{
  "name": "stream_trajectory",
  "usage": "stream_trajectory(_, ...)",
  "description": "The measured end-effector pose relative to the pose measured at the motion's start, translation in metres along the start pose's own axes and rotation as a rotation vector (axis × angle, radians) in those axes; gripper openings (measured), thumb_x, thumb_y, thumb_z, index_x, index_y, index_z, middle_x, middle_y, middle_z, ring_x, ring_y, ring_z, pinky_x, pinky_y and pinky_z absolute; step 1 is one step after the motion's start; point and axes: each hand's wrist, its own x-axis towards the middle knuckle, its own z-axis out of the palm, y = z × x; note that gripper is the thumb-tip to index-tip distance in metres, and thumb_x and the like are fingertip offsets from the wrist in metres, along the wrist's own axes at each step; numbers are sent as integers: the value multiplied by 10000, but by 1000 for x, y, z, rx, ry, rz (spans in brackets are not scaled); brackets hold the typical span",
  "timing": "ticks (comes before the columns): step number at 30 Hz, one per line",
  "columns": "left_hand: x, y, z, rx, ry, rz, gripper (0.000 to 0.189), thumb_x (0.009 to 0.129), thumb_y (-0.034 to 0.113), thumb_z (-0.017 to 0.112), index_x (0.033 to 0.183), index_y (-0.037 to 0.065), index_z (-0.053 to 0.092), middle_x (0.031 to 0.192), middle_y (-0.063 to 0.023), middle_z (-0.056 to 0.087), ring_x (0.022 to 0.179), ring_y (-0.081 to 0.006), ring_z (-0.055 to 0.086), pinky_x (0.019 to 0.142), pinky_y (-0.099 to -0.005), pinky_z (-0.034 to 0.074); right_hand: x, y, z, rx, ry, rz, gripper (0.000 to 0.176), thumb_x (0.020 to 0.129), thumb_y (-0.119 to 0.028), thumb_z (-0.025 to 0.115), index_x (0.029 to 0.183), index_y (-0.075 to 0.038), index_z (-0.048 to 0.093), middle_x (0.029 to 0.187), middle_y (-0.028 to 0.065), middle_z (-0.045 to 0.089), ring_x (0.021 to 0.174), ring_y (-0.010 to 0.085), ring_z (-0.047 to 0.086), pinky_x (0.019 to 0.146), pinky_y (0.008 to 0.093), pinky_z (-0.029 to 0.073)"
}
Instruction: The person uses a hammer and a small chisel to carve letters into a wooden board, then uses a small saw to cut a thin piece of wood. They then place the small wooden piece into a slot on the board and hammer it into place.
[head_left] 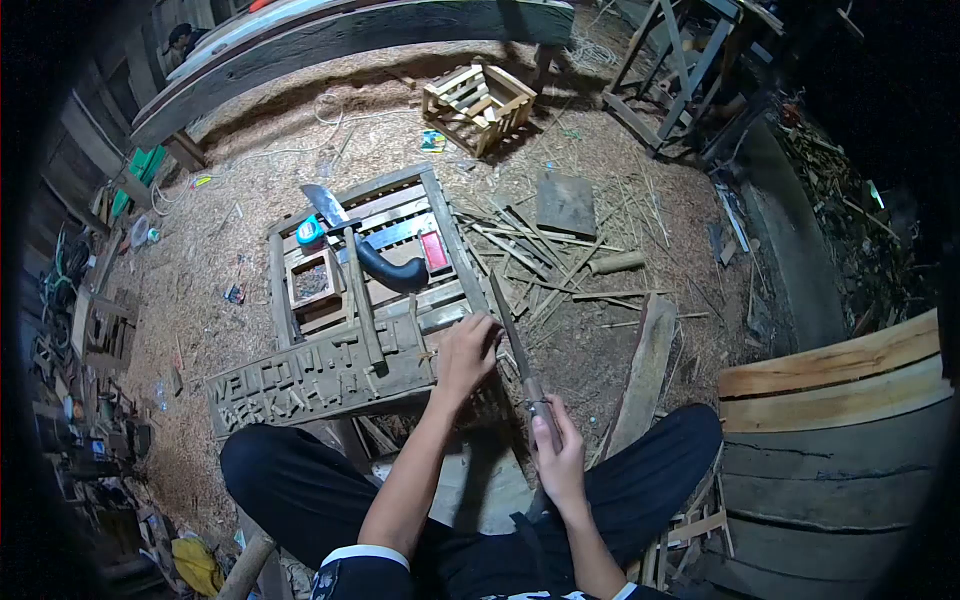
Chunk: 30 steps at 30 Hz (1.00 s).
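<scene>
My right hand (558,450) is wrapped round the handle of a knife (517,345), its long narrow blade pointing up and away. Just left of the blade, my left hand (467,352) has its fingers curled; whatever they may hold is hidden. Beneath and beside that hand lies a wooden board (320,385) with raised letters, "WELCOM" partly readable. On the slatted wooden frame (449,225) beyond rest a hammer (362,305), a broad blade with a curved black handle (392,268), a teal tape measure (309,232), a red case (434,250) and a small wooden box (313,280) of small bits.
A slatted crate (480,108) stands on the shavings-covered floor ahead, below a long beam (350,50). Thin sticks and a flat square piece (566,204) lie right of the frame. A plank (645,370) lies near my right knee, with wide boards (830,440) farther right.
</scene>
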Motion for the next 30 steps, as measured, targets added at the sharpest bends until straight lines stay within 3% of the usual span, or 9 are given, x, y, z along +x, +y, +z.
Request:
stream_trajectory(1, -1, 0, 2, -4, -7, 4, 172, 875, 108, 732, 1013, 51, 648, 964, -139, 629, 919, -371, 641, 785, -458, 514, -3, 2, 2, 62, 11, 21, 529, 1067, -257, 614, 1460, 88, 531, 1386, 233, 657, 1305, 283, 624, 1087, 366, 469)
stream_trajectory(2, -1, 0, 2, -2, -9, 3, 186, 866, 106, 734, 1019, 51, 643, 969, -141, 628, 922, -373, 638, 789, -461, 514, 4, 20, 6, -48, 70, -106, 387, 1077, -225, 608, 1377, 20, 599, 987, 21, 654, 777, 61, 559, 694, 261, 494)
stream_trajectory(9, 1, 0, -1, 0, 70, 34, 141, 863, 56, 751, 981, 47, 674, 901, -147, 646, 843, -369, 669, 715, -441, 521, 7, -1, 4, -97, 46, -224, 423, 1074, -199, 590, 1420, 42, 573, 1093, 64, 679, 970, 106, 608, 890, 282, 505)
stream_trajectory(11, 1, 3, -1, 27, 68, 38, 141, 864, 58, 750, 984, 49, 675, 904, -143, 650, 845, -365, 671, 716, -444, 522, -10, -13, 0, -29, -6, -21, 490, 1061, -219, 602, 1458, 62, 545, 1337, 221, 695, 1240, 262, 668, 1064, 370, 484)
stream_trajectory(15, 2, 2, -1, 23, 73, 37, 143, 863, 62, 750, 985, 51, 676, 904, -140, 649, 850, -363, 672, 725, -444, 524, 26, 0, 18, -62, 80, -207, 459, 1081, -227, 580, 1433, 66, 559, 1119, 101, 689, 987, 115, 607, 925, 282, 497)
stream_trajectory(19, 1, -1, -1, 15, 40, 22, 183, 857, 81, 742, 1017, 51, 660, 957, -135, 647, 894, -368, 662, 765, -449, 525, 16, 2, 6, -107, 10, -140, 480, 1084, -241, 589, 1440, 78, 548, 1112, 85, 687, 984, 110, 615, 912, 276, 499)
stream_trajectory(21, 0, -1, 0, 2, 11, 8, 218, 853, 105, 739, 1038, 48, 640, 995, -133, 637, 924, -371, 647, 798, -455, 519, -1, 2, 4, 27, 1, -28, 472, 1071, -211, 593, 1450, 65, 540, 1305, 220, 685, 1233, 220, 644, 1049, 360, 489)
stream_trajectory(23, 1, 3, -3, 25, 5, 16, 228, 849, 105, 740, 1049, 52, 644, 1000, -129, 636, 930, -368, 649, 801, -455, 522, -4, 7, 4, -79, 69, -250, 446, 1085, -231, 586, 1431, 50, 558, 963, -13, 631, 808, 88, 550, 736, 285, 490)
stream_trajectory(30, -1, 0, -2, -1, 21, 10, 209, 862, 121, 750, 1034, 54, 651, 984, -127, 633, 908, -363, 647, 779, -455, 515, 15, -7, 13, -61, 24, -125, 432, 1070, -196, 598, 1426, 46, 569, 1062, 50, 668, 900, 86, 573, 838, 270, 501)
